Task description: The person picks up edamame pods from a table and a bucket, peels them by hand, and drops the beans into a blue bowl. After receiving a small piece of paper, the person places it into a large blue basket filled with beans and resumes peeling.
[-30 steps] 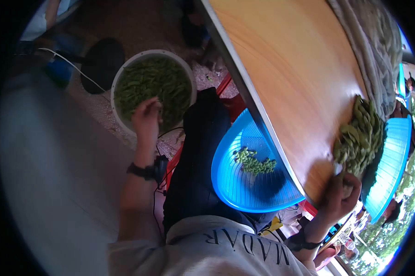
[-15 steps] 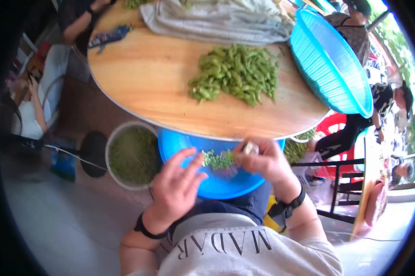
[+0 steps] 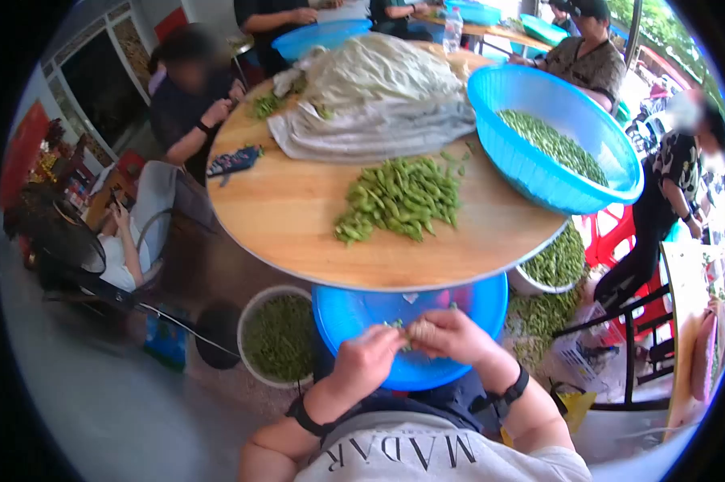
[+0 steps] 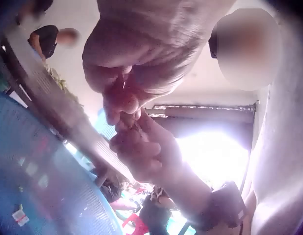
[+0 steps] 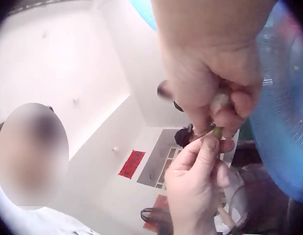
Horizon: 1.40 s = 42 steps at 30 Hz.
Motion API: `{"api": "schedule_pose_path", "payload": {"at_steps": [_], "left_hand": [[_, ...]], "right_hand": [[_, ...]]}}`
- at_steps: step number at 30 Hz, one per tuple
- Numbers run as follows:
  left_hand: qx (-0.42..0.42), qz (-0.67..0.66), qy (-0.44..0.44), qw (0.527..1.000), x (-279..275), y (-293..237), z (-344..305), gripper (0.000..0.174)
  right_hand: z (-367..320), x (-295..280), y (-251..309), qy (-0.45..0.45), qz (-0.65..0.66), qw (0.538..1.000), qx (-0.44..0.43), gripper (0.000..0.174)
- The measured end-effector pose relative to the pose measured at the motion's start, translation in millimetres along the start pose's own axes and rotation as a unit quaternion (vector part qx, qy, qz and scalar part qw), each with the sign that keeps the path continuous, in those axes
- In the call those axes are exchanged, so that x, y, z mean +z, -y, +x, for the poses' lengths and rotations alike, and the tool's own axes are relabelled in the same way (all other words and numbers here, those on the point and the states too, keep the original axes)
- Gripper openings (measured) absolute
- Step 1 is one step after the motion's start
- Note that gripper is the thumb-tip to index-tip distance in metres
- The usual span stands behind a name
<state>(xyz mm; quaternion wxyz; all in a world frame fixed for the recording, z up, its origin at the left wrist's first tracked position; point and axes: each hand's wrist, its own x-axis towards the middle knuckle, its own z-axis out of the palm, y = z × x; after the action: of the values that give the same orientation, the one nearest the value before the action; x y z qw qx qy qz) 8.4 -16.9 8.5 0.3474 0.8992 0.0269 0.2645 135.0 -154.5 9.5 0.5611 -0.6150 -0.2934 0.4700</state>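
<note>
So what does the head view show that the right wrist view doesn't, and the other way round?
Only the head view shows the pile of green pods on the tabletop, the pale cloth heaped behind it and the lettered shirt front.

Only the right wrist view shows the ceiling and, clearly, a green piece pinched in the left hand; from the head it's too small to be sure.

Both show the left hand and right hand close together, and a blue basin.

Round wooden table point(image 3: 258, 217); red chair point(image 3: 614, 234); red poster point(image 5: 132, 164) on pale wall point(image 5: 106, 166).
</note>
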Motion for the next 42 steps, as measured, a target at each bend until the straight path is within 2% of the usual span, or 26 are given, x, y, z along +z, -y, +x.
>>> {"api": "schedule_pose_path", "payload": {"at_steps": [1, 2, 4, 5, 10, 15, 19, 21, 23, 27, 32, 38, 41, 42], "left_hand": [[-0.032, -0.026, -0.028, 0.999, 2, -4, 2, 0.011], [-0.116, -0.106, -0.015, 0.987, 4, -2, 1, 0.008], [-0.246, -0.263, -0.051, 0.932, 2, -9, 4, 0.009], [-0.261, -0.329, -0.064, 0.905, 1, -9, 8, 0.010], [-0.244, -0.328, -0.053, 0.911, 5, 1, 7, 0.011], [-0.270, -0.274, -0.009, 0.923, -2, 1, 10, 0.008], [-0.278, -0.228, -0.013, 0.933, -2, 5, 8, 0.007], [-0.231, -0.228, -0.044, 0.945, 6, 10, 4, 0.005], [-0.254, -0.248, -0.022, 0.935, 6, 10, 3, 0.005], [-0.156, -0.130, -0.029, 0.979, 5, 9, 0, 0.007], [-0.112, -0.104, -0.042, 0.987, 1, 7, 2, 0.008], [-0.085, -0.088, -0.073, 0.990, 4, 13, -2, 0.007], [-0.148, -0.125, -0.064, 0.979, 6, 14, -9, 0.005], [-0.216, -0.195, -0.044, 0.956, 6, 14, -9, 0.006]], "right_hand": [[-1, -6, 5, 0.024, 0.081, 0.995, 0.043, 0.031], [0, -8, -2, 0.017, 0.114, 0.993, 0.003, 0.034], [0, -6, 4, -0.017, 0.157, 0.987, 0.011, 0.039], [1, -5, 3, -0.010, 0.153, 0.988, 0.012, 0.040], [10, 1, 0, 0.051, 0.197, 0.979, 0.015, 0.040], [14, 6, 10, 0.044, 0.137, 0.989, 0.021, 0.040], [19, 7, 10, 0.044, 0.074, 0.996, 0.004, 0.039], [22, 8, 7, 0.057, 0.074, 0.996, 0.013, 0.038], [21, 7, 5, 0.052, 0.055, 0.997, 0.018, 0.036], [20, 8, 0, 0.034, 0.031, 0.999, 0.015, 0.035], [15, 10, 16, 0.042, 0.033, 0.998, 0.042, 0.036], [20, 15, 3, 0.024, -0.022, 0.999, -0.003, 0.034], [20, 20, 2, 0.011, -0.039, 0.999, -0.021, 0.033], [20, 21, 1, 0.002, -0.052, 0.998, -0.028, 0.033]]}}
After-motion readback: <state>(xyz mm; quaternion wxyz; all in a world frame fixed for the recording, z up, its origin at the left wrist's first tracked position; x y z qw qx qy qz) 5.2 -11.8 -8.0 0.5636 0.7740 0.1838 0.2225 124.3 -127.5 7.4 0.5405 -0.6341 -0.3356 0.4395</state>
